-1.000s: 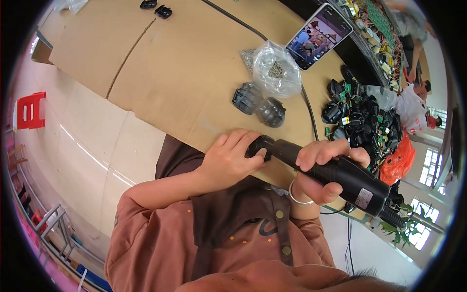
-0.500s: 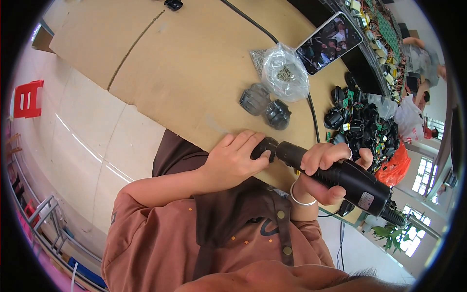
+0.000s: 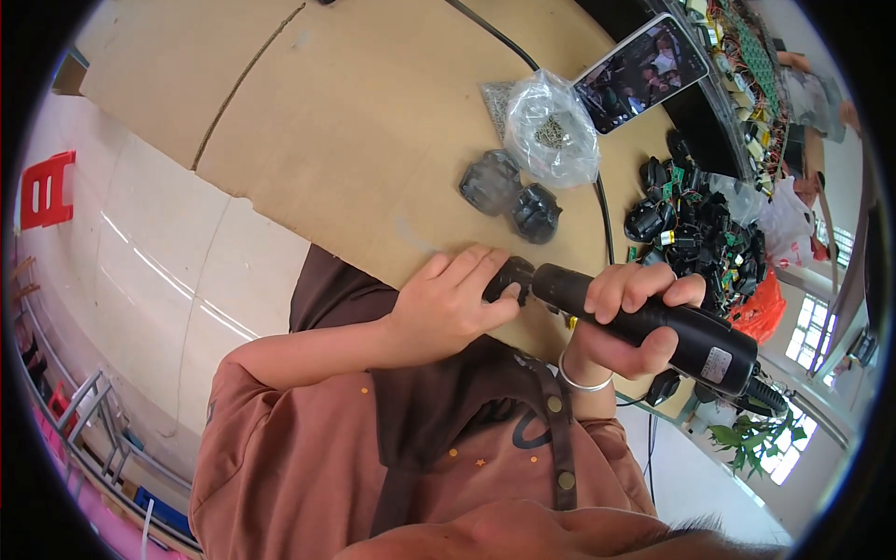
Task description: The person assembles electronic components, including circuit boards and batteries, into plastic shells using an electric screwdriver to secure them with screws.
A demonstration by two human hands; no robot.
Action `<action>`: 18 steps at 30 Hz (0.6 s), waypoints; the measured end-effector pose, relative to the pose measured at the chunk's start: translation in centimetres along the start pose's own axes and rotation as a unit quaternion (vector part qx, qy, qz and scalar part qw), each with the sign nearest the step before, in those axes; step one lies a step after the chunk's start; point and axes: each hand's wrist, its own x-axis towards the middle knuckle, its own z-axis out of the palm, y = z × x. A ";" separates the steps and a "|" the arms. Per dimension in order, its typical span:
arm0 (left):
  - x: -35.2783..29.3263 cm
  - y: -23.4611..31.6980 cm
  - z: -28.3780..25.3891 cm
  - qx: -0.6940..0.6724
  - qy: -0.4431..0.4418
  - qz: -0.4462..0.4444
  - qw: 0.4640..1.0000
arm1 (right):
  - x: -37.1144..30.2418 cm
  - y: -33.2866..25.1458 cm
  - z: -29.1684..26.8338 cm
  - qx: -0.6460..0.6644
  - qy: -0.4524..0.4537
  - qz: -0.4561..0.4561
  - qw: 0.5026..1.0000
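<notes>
My left hand [image 3: 455, 297] is closed round a small black plastic housing [image 3: 511, 283] at the table's near edge, fingers over its far side and thumb on the near side. In my right hand [image 3: 635, 313] is a black electric screwdriver [image 3: 695, 341], gripped round the body with its nose pointing left at the housing. The bit is too small to make out, so I cannot tell whether it touches. Just beyond, a smoky clear plastic shell [image 3: 491, 182] and a dark shell [image 3: 536, 213] lie side by side. A clear plastic bag [image 3: 569, 159] behind them holds small metal screws [image 3: 551, 133].
A phone [image 3: 642, 75] leans at the back right. Black housings with green circuit boards [image 3: 695, 219] are heaped on the right, near an orange-red bag [image 3: 761, 308]. A black cable [image 3: 605, 219] crosses the cardboard-covered table [image 3: 355, 121]. A red stool [image 3: 47, 189] stands left; another person is far right.
The view has shifted slightly. The screwdriver's rear end sits a little higher and farther right in the picture. Both hands keep their holds.
</notes>
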 end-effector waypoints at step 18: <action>2.0 0.9 -1.2 -0.074 0.015 -0.071 0.995 | 0.0 -3.4 -1.0 -0.136 0.094 -0.249 0.954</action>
